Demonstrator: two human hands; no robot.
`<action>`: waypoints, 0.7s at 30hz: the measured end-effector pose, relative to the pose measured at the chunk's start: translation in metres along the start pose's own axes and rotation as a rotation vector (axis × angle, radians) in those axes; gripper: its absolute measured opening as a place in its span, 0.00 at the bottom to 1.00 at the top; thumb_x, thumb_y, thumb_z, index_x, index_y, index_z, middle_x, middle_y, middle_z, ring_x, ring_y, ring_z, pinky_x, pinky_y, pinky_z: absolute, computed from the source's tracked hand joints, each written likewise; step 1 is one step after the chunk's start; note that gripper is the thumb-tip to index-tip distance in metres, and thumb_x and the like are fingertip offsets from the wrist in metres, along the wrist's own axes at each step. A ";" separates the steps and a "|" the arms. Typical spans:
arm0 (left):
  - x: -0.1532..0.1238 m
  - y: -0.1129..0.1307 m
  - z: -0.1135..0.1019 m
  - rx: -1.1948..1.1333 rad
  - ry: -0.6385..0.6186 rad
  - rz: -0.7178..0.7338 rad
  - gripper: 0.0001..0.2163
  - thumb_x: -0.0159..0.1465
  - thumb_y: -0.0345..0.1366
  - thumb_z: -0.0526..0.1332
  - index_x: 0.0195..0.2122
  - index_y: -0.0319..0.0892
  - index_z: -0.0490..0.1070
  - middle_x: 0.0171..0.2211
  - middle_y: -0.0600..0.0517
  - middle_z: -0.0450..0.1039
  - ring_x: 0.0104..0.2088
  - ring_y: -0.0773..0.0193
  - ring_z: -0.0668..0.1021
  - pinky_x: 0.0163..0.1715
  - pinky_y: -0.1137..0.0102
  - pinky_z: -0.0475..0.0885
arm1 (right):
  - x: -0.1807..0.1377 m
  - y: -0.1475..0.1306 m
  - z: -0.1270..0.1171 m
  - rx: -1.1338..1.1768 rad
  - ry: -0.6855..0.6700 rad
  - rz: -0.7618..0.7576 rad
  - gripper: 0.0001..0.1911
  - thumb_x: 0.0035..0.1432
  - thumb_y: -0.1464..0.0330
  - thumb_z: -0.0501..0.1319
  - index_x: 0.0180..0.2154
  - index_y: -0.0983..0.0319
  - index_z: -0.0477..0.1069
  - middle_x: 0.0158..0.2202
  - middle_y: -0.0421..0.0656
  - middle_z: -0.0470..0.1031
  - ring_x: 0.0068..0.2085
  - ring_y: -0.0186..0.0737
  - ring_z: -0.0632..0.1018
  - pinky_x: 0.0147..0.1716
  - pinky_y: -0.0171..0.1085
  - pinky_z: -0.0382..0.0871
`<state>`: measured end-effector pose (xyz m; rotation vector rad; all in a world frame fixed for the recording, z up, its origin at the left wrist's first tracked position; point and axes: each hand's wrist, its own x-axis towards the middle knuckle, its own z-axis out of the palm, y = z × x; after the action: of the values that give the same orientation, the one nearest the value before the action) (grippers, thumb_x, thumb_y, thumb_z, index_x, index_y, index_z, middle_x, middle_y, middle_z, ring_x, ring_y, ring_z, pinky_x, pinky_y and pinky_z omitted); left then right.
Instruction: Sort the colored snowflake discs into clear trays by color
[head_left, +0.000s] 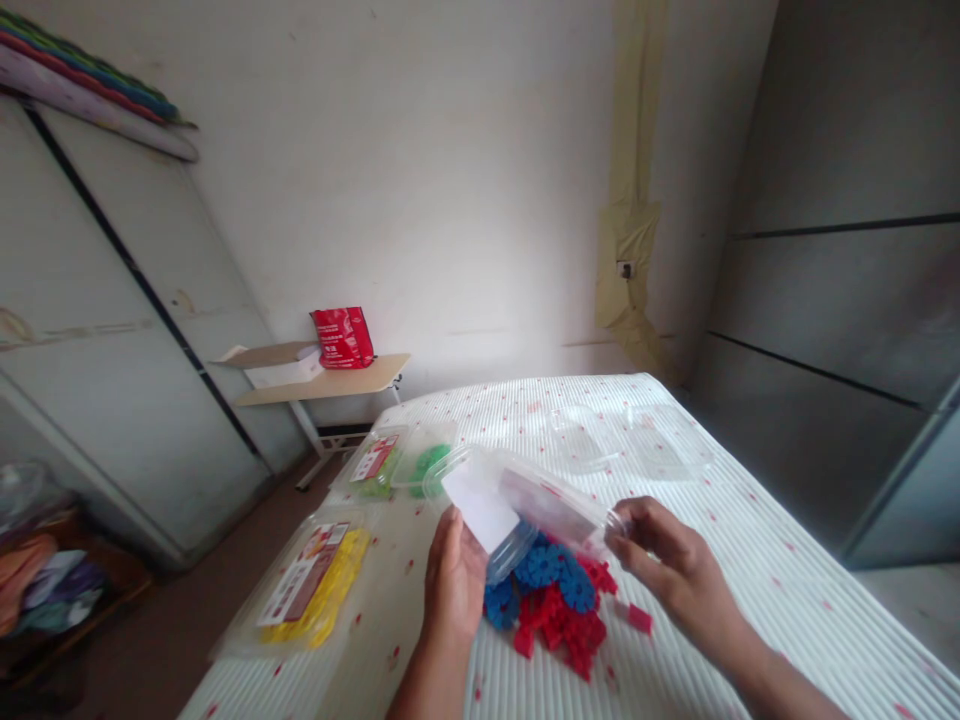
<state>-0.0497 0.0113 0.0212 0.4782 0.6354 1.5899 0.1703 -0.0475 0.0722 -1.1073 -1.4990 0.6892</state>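
Between my hands is a clear plastic clamshell container [551, 490], its lid and base partly apart, with a white paper label [480, 500] on one half. My left hand [454, 575] grips the left side of it, thumb along the label. On the right, my right hand [664, 550] pinches the other edge. Below the container, blue gear-shaped plastic pieces [541, 566] and red plastic blocks [562, 625] lie heaped on the white dotted bedcover [720, 570]. A single red block [639, 619] sits a little apart, beneath my right hand.
At left lies a closed clear box of yellow pieces [330, 590]. Behind it stands a box with green pieces [431, 462]. An open clear container [667, 445] rests at the far right of the bedcover. A small table [352, 378] holds a red bag [343, 338].
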 end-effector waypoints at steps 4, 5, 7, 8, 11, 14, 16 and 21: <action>-0.003 -0.003 -0.001 0.074 0.031 0.038 0.20 0.58 0.42 0.62 0.50 0.43 0.68 0.44 0.46 0.77 0.45 0.58 0.77 0.46 0.64 0.71 | -0.006 0.004 -0.023 -0.429 0.007 -0.378 0.02 0.59 0.70 0.56 0.35 0.60 0.67 0.29 0.41 0.71 0.25 0.32 0.71 0.24 0.31 0.65; -0.004 -0.003 -0.001 0.077 0.035 0.044 0.19 0.57 0.42 0.63 0.50 0.44 0.68 0.43 0.46 0.77 0.45 0.58 0.77 0.46 0.64 0.71 | -0.008 0.009 -0.027 -0.528 -0.002 -0.455 0.04 0.60 0.71 0.55 0.36 0.60 0.68 0.31 0.42 0.72 0.27 0.32 0.73 0.25 0.31 0.66; -0.006 -0.003 0.002 0.075 0.042 0.054 0.18 0.56 0.41 0.64 0.47 0.43 0.69 0.43 0.47 0.77 0.45 0.58 0.77 0.45 0.64 0.71 | -0.011 0.019 -0.034 -0.720 -0.025 -0.562 0.08 0.61 0.72 0.52 0.38 0.61 0.69 0.33 0.45 0.74 0.30 0.34 0.75 0.28 0.32 0.68; -0.006 -0.003 0.003 0.073 0.045 0.056 0.17 0.56 0.41 0.64 0.46 0.43 0.70 0.42 0.47 0.77 0.45 0.58 0.77 0.45 0.64 0.71 | -0.013 0.025 -0.037 -0.805 -0.034 -0.589 0.09 0.61 0.72 0.51 0.38 0.61 0.69 0.34 0.45 0.74 0.30 0.35 0.75 0.29 0.33 0.68; -0.006 -0.003 0.004 0.076 0.036 0.056 0.16 0.55 0.41 0.65 0.44 0.43 0.71 0.42 0.47 0.77 0.45 0.57 0.77 0.45 0.64 0.71 | -0.015 0.042 -0.040 -0.981 -0.070 -0.595 0.12 0.63 0.72 0.48 0.36 0.63 0.70 0.31 0.45 0.74 0.28 0.35 0.74 0.26 0.33 0.66; -0.005 -0.005 0.004 0.088 0.016 0.057 0.18 0.55 0.42 0.64 0.46 0.43 0.70 0.43 0.46 0.77 0.45 0.56 0.77 0.45 0.64 0.71 | -0.014 0.051 -0.036 -1.063 -0.092 -0.560 0.15 0.63 0.72 0.46 0.32 0.63 0.71 0.26 0.44 0.72 0.25 0.35 0.72 0.23 0.32 0.62; -0.005 -0.006 0.003 0.090 -0.002 0.048 0.19 0.56 0.42 0.64 0.48 0.43 0.69 0.44 0.46 0.76 0.47 0.56 0.76 0.45 0.63 0.71 | -0.014 0.054 -0.033 -1.089 -0.100 -0.543 0.16 0.63 0.72 0.46 0.31 0.63 0.70 0.26 0.43 0.71 0.24 0.35 0.71 0.23 0.32 0.60; -0.006 -0.005 0.003 0.088 -0.041 0.029 0.20 0.57 0.42 0.63 0.50 0.44 0.68 0.46 0.45 0.75 0.48 0.55 0.75 0.45 0.63 0.71 | -0.015 0.057 -0.028 -1.106 -0.136 -0.482 0.15 0.62 0.73 0.46 0.28 0.62 0.68 0.24 0.41 0.68 0.23 0.33 0.69 0.22 0.32 0.56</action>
<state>-0.0430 0.0061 0.0201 0.5867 0.6719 1.5799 0.2120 -0.0429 0.0228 -1.3894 -2.2295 -0.5052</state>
